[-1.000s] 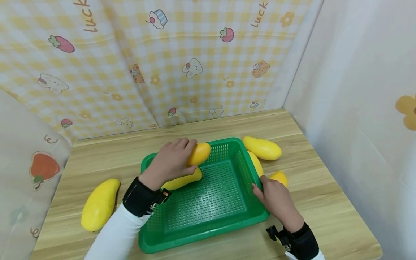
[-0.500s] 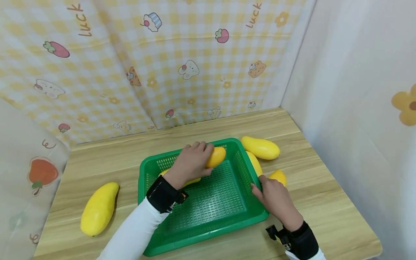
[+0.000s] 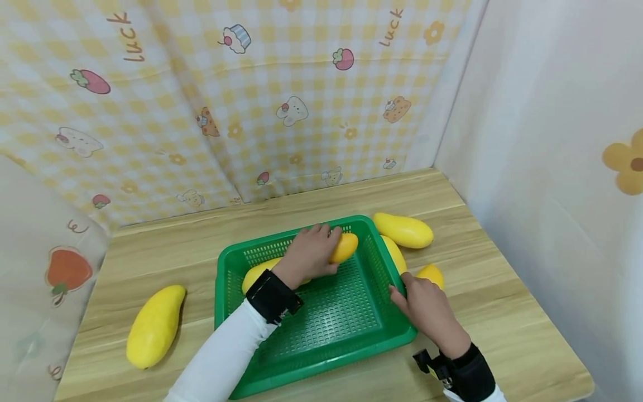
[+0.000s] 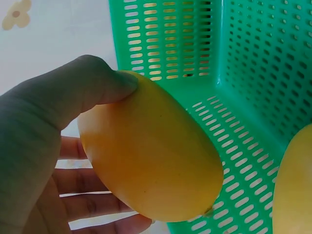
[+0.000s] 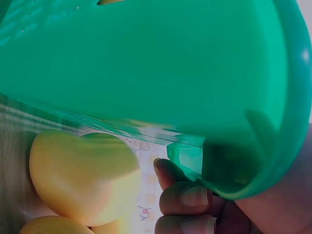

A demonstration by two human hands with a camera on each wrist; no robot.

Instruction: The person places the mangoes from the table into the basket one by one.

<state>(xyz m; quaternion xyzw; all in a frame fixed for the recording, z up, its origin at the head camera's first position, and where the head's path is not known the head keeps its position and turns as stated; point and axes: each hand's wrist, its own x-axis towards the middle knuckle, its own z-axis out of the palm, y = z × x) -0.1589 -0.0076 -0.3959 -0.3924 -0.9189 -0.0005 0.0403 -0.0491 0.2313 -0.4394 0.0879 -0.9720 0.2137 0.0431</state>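
Note:
My left hand [image 3: 311,254] is over the back part of a green perforated plastic basket [image 3: 326,364] and grips an orange-yellow mango [image 3: 345,248]. In the left wrist view the thumb lies across the top of this mango [image 4: 156,151], with the fingers beneath it. Partly hidden under my left wrist, a yellow mango [image 3: 255,276] rests inside the basket at the back left. My right hand [image 3: 432,310] holds the basket's right rim; in the right wrist view its curled fingers [image 5: 187,197] show below the green edge.
Several more mangoes are outside the basket: a long yellow one [image 3: 404,230] at the back right, a mango [image 3: 394,254] against the basket's right wall, an orange-yellow mango [image 3: 431,274] by my right hand. A large yellow mango [image 3: 156,326] lies on the left of the wooden table [image 3: 512,335].
My left hand has moved rightward across the basket with the orange-yellow mango, uncovering more of the mango at the back left. My right hand has kept its place on the rim.

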